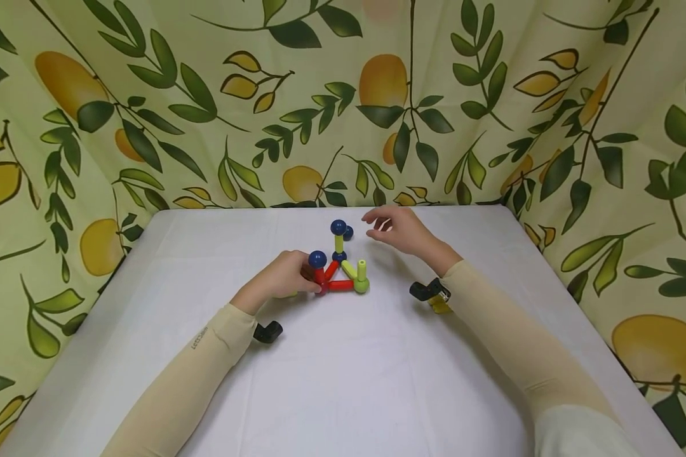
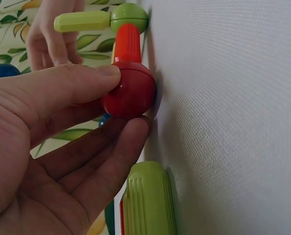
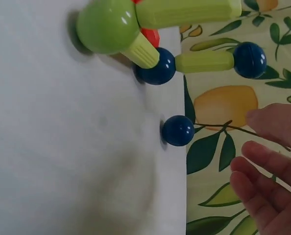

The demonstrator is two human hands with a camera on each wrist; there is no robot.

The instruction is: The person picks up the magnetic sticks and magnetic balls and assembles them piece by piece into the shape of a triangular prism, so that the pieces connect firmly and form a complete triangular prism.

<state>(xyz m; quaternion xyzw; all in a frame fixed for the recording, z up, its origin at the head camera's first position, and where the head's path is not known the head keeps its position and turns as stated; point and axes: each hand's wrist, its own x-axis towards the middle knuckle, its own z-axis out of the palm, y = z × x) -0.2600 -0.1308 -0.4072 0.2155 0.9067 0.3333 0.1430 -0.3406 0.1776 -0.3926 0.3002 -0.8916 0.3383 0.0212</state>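
Observation:
A triangular frame of toy building rods and balls stands on the table, with three upright rods, two of them topped by blue balls point(image 1: 317, 259). My left hand point(image 1: 286, 273) pinches the red corner ball point(image 2: 131, 93) between thumb and fingers. The green corner ball point(image 1: 361, 285) bears a bare yellow-green upright rod point(image 1: 362, 269). At the far corner, a yellow-green rod point(image 3: 204, 61) joins a lower and an upper blue ball. My right hand point(image 1: 403, 230) hovers with fingers loosely bent, holding nothing. Nearest to it is a loose blue ball point(image 3: 179, 130) on the table behind the frame.
Beside my left hand lies a yellow-green rod point(image 2: 149, 200), with something red partly hidden behind it. White cloth covers the table point(image 1: 366, 381). A leaf-and-fruit patterned curtain point(image 1: 320, 127) rises at the table's back and sides. Both wrists wear black camera mounts point(image 1: 269, 332).

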